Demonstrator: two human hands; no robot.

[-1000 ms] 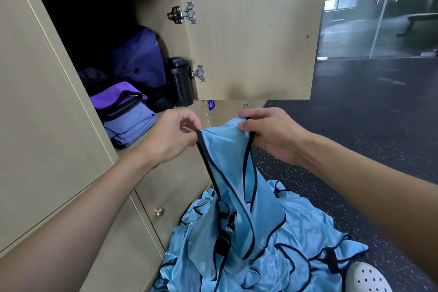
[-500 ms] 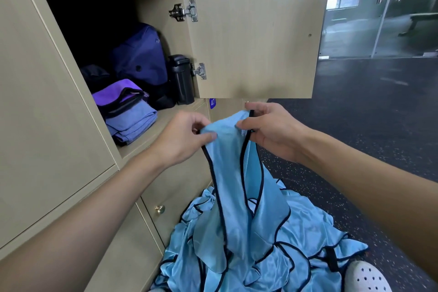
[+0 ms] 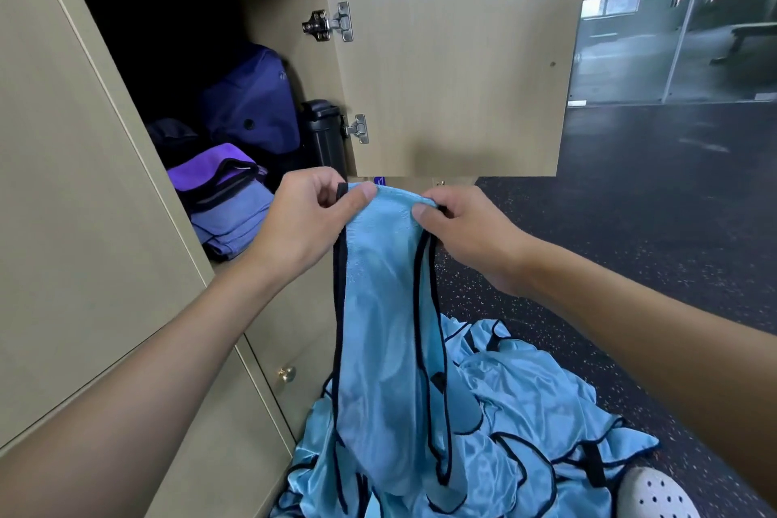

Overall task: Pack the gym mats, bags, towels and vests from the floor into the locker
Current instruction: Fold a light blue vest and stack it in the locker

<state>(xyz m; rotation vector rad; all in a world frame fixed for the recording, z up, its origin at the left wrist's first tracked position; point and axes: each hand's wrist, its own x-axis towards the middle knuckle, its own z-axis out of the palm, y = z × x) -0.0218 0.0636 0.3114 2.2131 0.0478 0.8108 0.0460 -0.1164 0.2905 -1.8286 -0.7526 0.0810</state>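
Note:
A light blue vest (image 3: 387, 307) with black trim hangs from both my hands in front of the open locker (image 3: 168, 55). My left hand (image 3: 302, 219) pinches its top left corner and my right hand (image 3: 466, 231) pinches the top right. Its lower end still reaches a heap of more blue vests (image 3: 525, 433) on the floor. Inside the locker lie a folded purple mat and towel stack (image 3: 223, 198), a dark blue bag (image 3: 252, 105) and a black bottle (image 3: 323, 135).
The locker door (image 3: 454, 55) stands open to the right, above my hands. Shut locker doors with a brass knob (image 3: 286, 373) are below. A white perforated shoe (image 3: 656, 492) is at the bottom right on the dark speckled floor (image 3: 630, 223). Glass partitions stand far right.
Both hands have raised the vest and spread its top edge flat between them; the cloth now hangs straighter and longer above the heap.

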